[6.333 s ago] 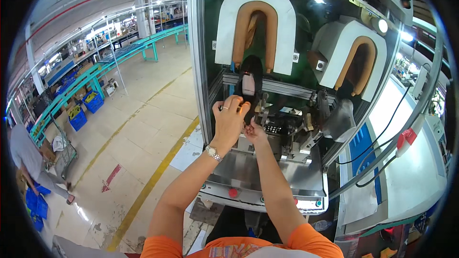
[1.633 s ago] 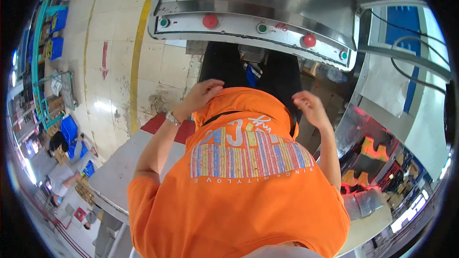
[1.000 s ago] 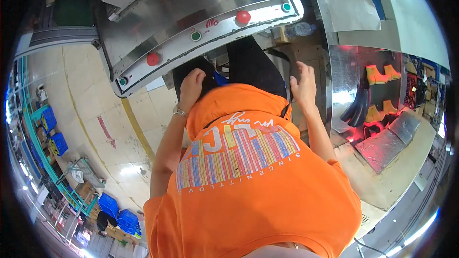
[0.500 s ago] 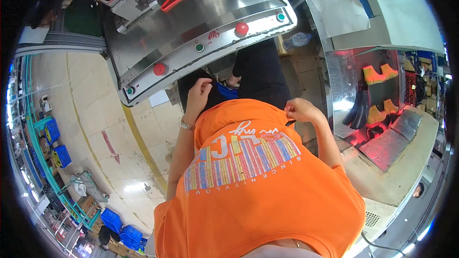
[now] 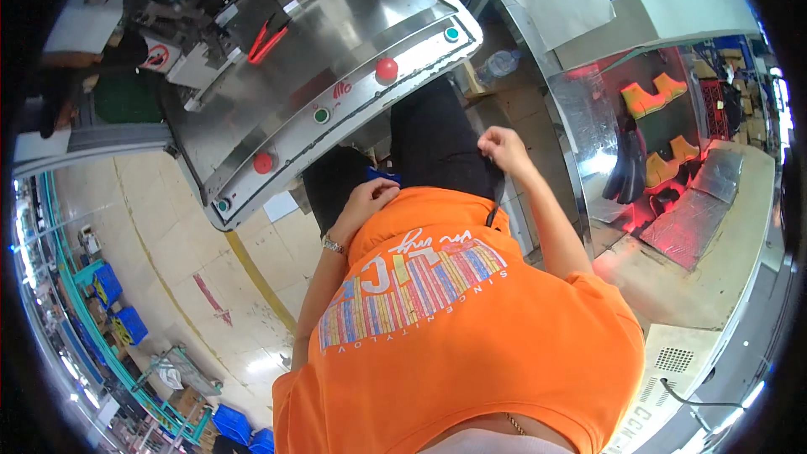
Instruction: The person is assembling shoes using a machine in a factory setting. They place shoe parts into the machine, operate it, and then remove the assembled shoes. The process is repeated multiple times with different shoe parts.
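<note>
My left hand (image 5: 370, 203), with a watch (image 5: 334, 245) at the wrist, rests by the hem of an orange T-shirt (image 5: 471, 345). Its fingers are curled together, and whatever they hold is hidden. Above the right thigh of the black trousers (image 5: 437, 134) is my right hand (image 5: 507, 151), closed with thumb and fingertips together. A thin black strap (image 5: 494, 212) runs from beneath that hand down to the shirt; whether the fingers grip it I cannot make out. Both hands are apart from the machine.
Ahead stands a metal machine table (image 5: 336, 50) with red buttons (image 5: 387, 70) and green buttons (image 5: 321, 115) along its front edge. Red-handled tweezers (image 5: 267, 44) lie on it. At right, yellow boot-shaped pieces (image 5: 646, 99) sit in a red-lit cabinet. A plastic bottle (image 5: 498, 65) lies below.
My right hand has moved forward and slightly left, away from the shirt hem. My left hand has come back and inward to the hem. The view has turned, shifting the machine leftward.
</note>
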Available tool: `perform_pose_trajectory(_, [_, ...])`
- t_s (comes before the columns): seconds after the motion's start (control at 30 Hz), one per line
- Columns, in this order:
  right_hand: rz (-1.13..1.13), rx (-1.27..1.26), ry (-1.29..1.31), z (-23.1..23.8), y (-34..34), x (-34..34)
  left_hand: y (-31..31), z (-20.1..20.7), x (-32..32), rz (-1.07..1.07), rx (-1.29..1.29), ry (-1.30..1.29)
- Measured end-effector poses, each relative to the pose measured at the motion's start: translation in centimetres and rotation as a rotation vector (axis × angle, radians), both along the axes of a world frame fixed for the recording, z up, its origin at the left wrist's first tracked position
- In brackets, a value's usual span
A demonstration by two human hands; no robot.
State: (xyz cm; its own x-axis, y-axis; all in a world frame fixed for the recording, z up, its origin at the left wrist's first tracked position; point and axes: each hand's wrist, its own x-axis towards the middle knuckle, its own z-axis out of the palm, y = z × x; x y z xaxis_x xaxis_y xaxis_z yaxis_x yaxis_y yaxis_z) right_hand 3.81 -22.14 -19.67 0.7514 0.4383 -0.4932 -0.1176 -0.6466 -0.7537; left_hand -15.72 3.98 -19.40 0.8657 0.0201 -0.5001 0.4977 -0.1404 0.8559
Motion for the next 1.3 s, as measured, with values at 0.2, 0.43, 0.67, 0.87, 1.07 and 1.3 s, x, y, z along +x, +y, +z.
perform_pose_trajectory(0.2, [0.571,-0.031,-0.005,3.2,1.9,0.9,-0.5,-0.7,2.9,-0.129,-0.158,-0.074])
perform_pose_trajectory(0.43, [0.482,-0.092,-0.149,2.8,1.0,-1.1,-2.5,-3.3,7.1,0.088,-0.078,-0.242])
perform_pose_trajectory(0.67, [0.283,-0.148,-0.25,-0.9,2.8,-1.1,-1.5,-4.6,7.8,-0.096,-0.207,-0.029])
perform_pose_trajectory(0.87, [0.429,-0.106,0.069,1.0,1.9,0.3,3.3,-4.0,2.1,-0.297,-0.165,0.171])
perform_pose_trajectory(1.07, [0.571,-0.022,0.064,1.2,1.8,-0.3,5.6,-2.8,-2.1,-0.285,0.118,-0.085])
perform_pose_trajectory(1.3, [0.639,-0.16,-0.135,3.7,4.8,0.1,8.1,-4.6,-12.5,-0.041,-0.035,0.35])
